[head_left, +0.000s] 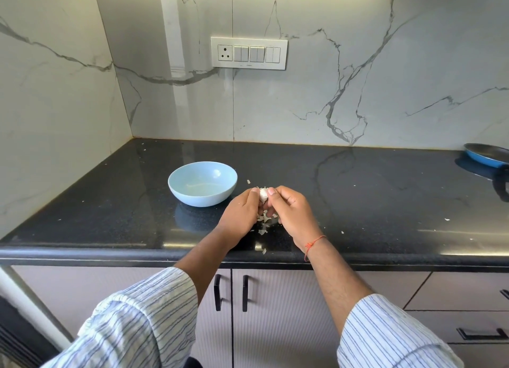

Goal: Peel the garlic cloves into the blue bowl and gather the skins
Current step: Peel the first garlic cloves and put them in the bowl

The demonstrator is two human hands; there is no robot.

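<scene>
Both my hands, left hand and right hand, pinch the garlic just right of the blue bowl. I should peel gently so the skins drop on the bench below.

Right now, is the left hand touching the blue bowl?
Apart. The head view shows dark counter between the left hand and the blue bowl; both hands hold the garlic right of the bowl.
</scene>
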